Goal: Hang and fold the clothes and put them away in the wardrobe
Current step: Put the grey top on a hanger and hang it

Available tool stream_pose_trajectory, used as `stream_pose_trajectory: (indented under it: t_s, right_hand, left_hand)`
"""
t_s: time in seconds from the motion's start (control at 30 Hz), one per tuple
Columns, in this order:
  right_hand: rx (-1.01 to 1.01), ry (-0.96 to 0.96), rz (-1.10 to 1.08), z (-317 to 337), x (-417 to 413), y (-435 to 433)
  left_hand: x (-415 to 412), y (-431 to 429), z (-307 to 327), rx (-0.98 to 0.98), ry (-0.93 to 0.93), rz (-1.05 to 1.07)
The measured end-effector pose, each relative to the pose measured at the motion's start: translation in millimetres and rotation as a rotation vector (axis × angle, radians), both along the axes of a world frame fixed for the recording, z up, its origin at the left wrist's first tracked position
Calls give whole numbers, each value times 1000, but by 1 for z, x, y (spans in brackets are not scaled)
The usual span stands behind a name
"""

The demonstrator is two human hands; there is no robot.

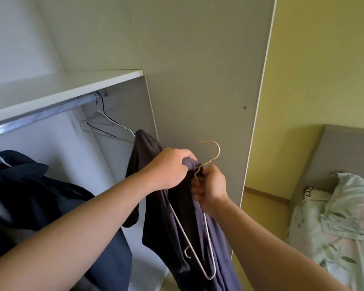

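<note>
We've got both hands close together in front of the open wardrobe (198, 80). Our left hand (168, 166) grips the bunched top of the dark garment (177, 227), and our right hand (210, 185) is curled round the neck of the wire hanger (185, 234) just under its hook. The garment's draped over the hanger, not on the rail (40, 115) yet. Bare hangers (105, 124) sit at the rail's end.
</note>
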State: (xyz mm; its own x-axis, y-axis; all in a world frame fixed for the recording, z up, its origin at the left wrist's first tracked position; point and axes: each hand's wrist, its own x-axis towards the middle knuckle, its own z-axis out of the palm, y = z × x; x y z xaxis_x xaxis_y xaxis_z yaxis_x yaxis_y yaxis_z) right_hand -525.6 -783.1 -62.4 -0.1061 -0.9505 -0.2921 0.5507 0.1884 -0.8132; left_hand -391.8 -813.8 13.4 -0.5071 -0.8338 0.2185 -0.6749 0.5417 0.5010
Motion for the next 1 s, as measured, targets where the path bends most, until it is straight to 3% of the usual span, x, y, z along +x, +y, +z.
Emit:
stream_pose_trajectory:
  t_s: [0.3, 0.5, 0.73, 0.9, 1.0]
  right_hand:
    - [-26, 109, 11, 23, 14, 3]
    - [-26, 115, 39, 29, 12, 4]
    - [38, 423, 107, 21, -15, -2]
    - [-30, 1031, 216, -2, -30, -8]
    - [-89, 1248, 354, -21, -31, -10]
  left_hand:
    - [5, 0, -8, -113, -227, 21]
    - [15, -19, -11, -493, -328, -47]
    - [8, -32, -14, -615, -385, -122]
    - [5, -31, -1, -456, -261, -191]
    - [4, -31, 9, -387, -219, -168]
